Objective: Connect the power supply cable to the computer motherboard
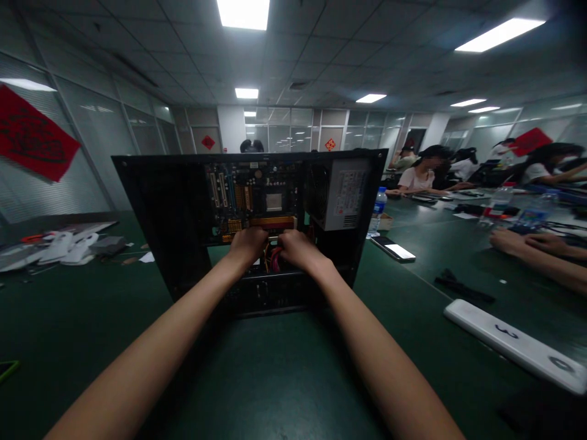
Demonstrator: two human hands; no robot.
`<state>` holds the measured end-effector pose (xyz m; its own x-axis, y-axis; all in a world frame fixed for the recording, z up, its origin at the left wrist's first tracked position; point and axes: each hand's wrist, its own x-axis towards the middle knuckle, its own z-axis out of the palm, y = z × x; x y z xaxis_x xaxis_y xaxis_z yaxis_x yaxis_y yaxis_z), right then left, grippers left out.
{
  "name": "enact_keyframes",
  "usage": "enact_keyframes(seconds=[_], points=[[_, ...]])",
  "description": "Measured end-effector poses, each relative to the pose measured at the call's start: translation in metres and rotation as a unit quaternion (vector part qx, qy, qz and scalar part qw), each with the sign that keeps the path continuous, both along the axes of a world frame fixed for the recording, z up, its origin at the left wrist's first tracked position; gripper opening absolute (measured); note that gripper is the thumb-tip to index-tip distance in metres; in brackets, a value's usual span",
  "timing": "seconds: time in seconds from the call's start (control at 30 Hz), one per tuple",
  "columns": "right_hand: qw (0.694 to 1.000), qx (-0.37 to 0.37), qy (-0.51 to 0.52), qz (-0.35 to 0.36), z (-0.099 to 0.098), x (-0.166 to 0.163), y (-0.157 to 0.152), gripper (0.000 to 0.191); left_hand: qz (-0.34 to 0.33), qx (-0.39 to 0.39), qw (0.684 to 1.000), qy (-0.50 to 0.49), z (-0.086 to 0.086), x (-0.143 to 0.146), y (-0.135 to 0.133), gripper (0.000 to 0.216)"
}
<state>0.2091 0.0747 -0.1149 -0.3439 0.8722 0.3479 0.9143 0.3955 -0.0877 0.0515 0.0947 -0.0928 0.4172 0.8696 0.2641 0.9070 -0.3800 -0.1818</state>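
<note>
An open black computer case (167, 214) stands on the table in front of me, its inside facing me. In it are a motherboard (252, 180) with a square silver processor (274, 201), and a power supply (351, 192) at the upper right. Both my hands reach in at the lower edge of the board, just below the orange and yellow slots (279, 223). My left hand (249, 244) is closed, fingers curled inward. Close to its right, my right hand (297, 247) is also closed. Red and yellow wires (275, 258) hang between them. What the fingertips grip is hidden.
A phone (393, 249) and a water bottle (377, 211) are right of the case. Nearer lie a black strap (463, 286) and a long white power strip (513, 342). White and grey parts (77, 247) lie at left. Another person's hands (527, 241) rest at right.
</note>
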Motion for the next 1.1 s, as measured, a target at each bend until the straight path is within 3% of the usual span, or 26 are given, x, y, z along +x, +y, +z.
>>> enact_keyframes(seconds=[0.43, 0.83, 1.1], points=[[0.999, -0.024, -0.029, 0.006, 0.000, -0.001, -0.002, 0.020, -0.001, -0.013, 1.000, 0.013, -0.001, 0.001, 0.001, 0.034], [0.998, -0.051, 0.012, 0.041, -0.002, 0.008, 0.000, 0.018, -0.025, -0.014, 1.000, 0.009, -0.004, -0.003, -0.008, 0.033], [0.998, -0.054, 0.022, 0.037, -0.004, 0.007, 0.000, 0.019, 0.009, -0.007, 1.000, -0.017, -0.003, -0.008, -0.011, 0.035]])
